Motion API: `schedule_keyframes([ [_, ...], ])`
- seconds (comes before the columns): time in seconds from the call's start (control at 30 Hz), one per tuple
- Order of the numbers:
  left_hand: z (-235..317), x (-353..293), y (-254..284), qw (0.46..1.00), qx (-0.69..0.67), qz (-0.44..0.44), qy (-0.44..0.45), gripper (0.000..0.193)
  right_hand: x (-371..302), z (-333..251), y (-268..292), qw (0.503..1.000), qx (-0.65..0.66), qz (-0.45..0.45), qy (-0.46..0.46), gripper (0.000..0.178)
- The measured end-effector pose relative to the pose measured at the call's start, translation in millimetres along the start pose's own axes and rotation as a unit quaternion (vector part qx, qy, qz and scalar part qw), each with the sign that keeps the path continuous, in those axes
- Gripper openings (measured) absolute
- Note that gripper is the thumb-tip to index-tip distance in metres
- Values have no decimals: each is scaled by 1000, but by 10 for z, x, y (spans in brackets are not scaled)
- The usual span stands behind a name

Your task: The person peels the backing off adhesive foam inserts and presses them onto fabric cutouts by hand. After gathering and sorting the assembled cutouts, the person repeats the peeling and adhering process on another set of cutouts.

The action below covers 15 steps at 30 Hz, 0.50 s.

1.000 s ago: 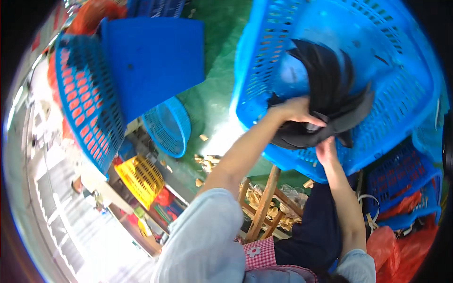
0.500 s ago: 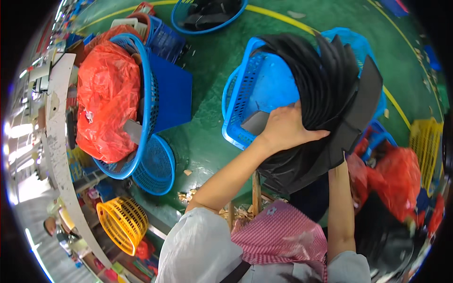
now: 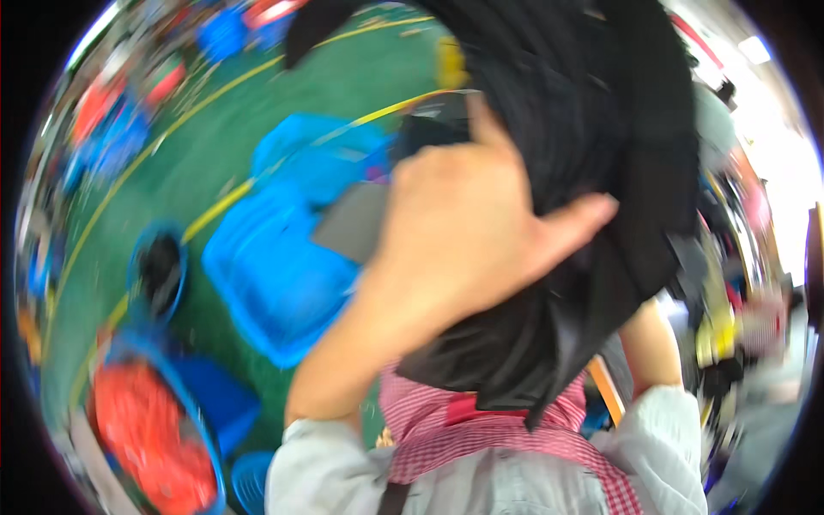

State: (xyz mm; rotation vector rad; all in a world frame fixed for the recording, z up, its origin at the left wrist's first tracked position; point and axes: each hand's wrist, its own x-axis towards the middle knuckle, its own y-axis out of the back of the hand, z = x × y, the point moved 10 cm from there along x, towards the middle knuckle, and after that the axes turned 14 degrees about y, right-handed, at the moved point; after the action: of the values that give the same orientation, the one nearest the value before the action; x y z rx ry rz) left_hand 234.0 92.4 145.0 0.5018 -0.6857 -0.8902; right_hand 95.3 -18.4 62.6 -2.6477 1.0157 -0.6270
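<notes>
A thick, curved stack of black flat sheets (image 3: 566,112) is held up close in front of me, fanned at its edges. My left hand (image 3: 463,215) lies against its left side, thumb stretched across the sheets and fingers curled round the edge. From the lower right, my right forearm (image 3: 652,348) reaches up behind the stack's other side; the hand itself is hidden there, and the stack rests between both hands. Near my left wrist, a dark grey flat piece (image 3: 348,223) shows over a blue plastic basket (image 3: 283,292) on the floor.
At lower left stands a blue-rimmed basket (image 3: 193,412) with a red plastic bag (image 3: 150,433), next to a dark blue box (image 3: 219,399). Farther off is a round basket of black pieces (image 3: 159,270). Yellow lines (image 3: 219,206) cross the green floor. Blurred cluttered items line the right side.
The black stack has risen out of the blue basket toward me, with both hands on it. My view has swung right, so the baskets now appear farther left.
</notes>
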Motion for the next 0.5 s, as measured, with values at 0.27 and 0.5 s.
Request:
schedule_keyframes([
  [0.27,2331,204,-1844,942,-42,-315,-110,88,-786,-1950,1790,979,-126,109,115,40],
  [0.5,2561,-807,-4021,694,-289,-641,152,95,-1900,-2789,4193,573,-796,-3,-193,37],
])
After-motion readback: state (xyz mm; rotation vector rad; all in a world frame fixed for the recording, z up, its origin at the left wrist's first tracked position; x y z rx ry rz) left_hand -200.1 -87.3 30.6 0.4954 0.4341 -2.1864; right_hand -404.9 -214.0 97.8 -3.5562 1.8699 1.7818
